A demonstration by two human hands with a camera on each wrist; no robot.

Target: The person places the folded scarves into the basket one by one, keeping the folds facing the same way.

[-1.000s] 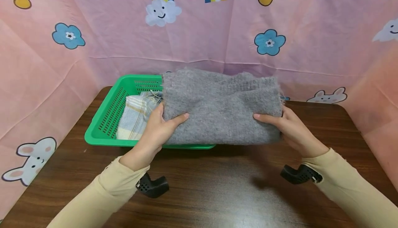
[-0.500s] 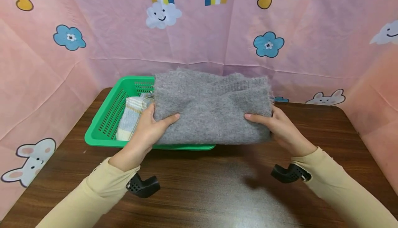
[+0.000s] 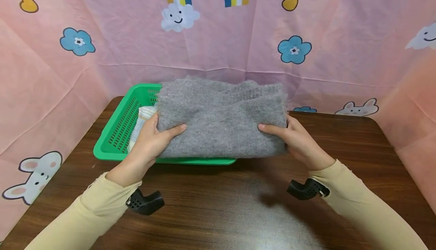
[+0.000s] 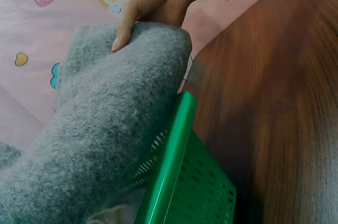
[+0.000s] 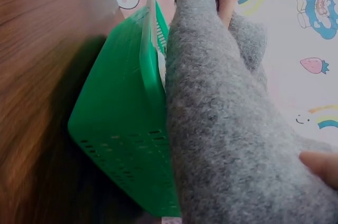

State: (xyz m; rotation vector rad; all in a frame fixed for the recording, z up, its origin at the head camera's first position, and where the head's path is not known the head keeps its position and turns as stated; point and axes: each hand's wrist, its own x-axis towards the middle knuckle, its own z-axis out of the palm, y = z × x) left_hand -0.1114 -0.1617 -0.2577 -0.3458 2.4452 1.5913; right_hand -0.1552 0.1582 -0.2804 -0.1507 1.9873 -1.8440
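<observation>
A folded grey woolly knit [image 3: 221,121], thick and fuzzy with a ribbed patch at its upper right, is held up over the green basket [image 3: 97,147]. My left hand [image 3: 146,144] grips its left end, thumb on the front face and fingers behind, hidden. At the opposite end my right hand [image 3: 301,142] pinches it the same way. In the left wrist view the knit's lower edge hangs right beside the basket's rim [image 4: 168,168]. Inside the basket, a pale plaid cloth [image 3: 137,128] with yellow lines is mostly covered by the knit.
The basket stands on a dark wooden table [image 3: 211,204], toward the back left. Behind it hangs a pink printed curtain [image 3: 225,41], which also encloses both sides. Black camera mounts [image 3: 144,202] stick out below each wrist.
Both hands have carried the grey knit steadily left, further over the basket. More of the plaid cloth is now covered, and the grip on each end looks unchanged.
</observation>
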